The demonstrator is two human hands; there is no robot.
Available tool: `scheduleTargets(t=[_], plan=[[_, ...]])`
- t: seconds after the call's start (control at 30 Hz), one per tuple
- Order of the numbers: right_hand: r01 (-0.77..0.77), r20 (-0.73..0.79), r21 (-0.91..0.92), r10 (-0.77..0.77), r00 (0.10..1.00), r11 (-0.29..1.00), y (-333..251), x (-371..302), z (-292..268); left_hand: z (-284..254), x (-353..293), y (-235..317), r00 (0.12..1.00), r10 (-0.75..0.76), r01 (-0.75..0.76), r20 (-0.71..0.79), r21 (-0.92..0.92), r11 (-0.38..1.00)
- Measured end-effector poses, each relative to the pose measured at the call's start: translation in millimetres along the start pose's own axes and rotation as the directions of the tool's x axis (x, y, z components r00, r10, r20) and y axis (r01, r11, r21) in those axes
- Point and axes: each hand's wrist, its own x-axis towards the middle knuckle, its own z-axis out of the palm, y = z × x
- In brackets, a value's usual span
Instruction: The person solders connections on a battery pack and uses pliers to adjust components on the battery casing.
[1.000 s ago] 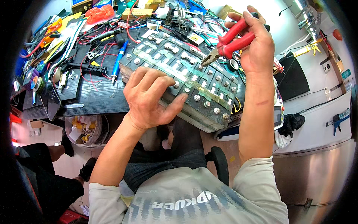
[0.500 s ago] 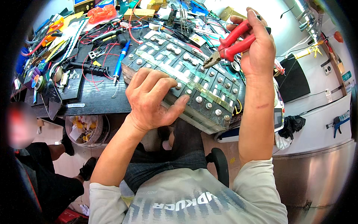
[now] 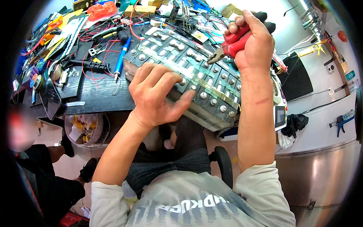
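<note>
A long battery pack (image 3: 196, 77) of dark cells lies slanted on the desk edge. Rows of silver screw terminals, metal link plates and strips of greenish tape cover its top. My left hand (image 3: 153, 94) rests on its near left side, fingers bent over the top edge and thumb stretched out beside a terminal. Wrapped in my right hand (image 3: 257, 45) are red-handled combination pliers (image 3: 232, 47) with black grip ends. Their jaws point down-left at the far side of the pack, close to a terminal; whether they touch it I cannot tell.
A blue pen-like tool (image 3: 123, 58), red wires and a black-handled tool (image 3: 89, 66) lie left of the pack. Behind it is heaped clutter with a red plastic bag (image 3: 102, 11). Below stands a waste bin (image 3: 84, 128). Another person's legs (image 3: 56, 185) are at lower left.
The pliers and my right hand have shifted slightly left, and the handles look closer together. The pack sits a little differently in view. My left hand stays on it.
</note>
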Motion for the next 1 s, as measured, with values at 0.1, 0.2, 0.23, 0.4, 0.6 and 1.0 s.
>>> scheduleTargets(t=[0.1,0.2,0.23,0.4,0.6,1.0], plan=[[0.044,0.014,0.093,-0.045,0.999,0.995,0.5,-1.1,11.2,0.5,-0.9,-2.2,1.000,0.017,-0.016,-0.010,0.018,1.000],[0.030,0.050,0.094,-0.035,0.998,0.995,-2.2,-1.5,9.8,4.9,-0.4,-3.3,0.998,0.037,-0.036,-0.049,0.021,0.999],[0.005,0.081,0.073,-0.011,0.997,0.997,-2.7,-0.1,12.1,5.2,-0.6,-2.6,0.999,0.013,-0.013,-0.038,0.017,1.000],[0.255,0.450,-0.455,-0.026,0.892,0.853,-2.2,-1.6,38.9,5.0,-0.5,-2.1,0.999,0.025,-0.024,-0.037,0.030,0.999],[0.635,0.802,-0.512,0.055,0.595,0.579,14.2,-21.6,83.8,2.1,-2.1,-1.0,1.000,0.000,-0.001,0.014,0.034,0.999],[0.822,0.666,-0.445,-0.482,0.569,0.355,-17.9,27.2,-14.2,-0.3,-1.6,-0.4,1.000,0.015,-0.015,0.002,0.051,0.999]])
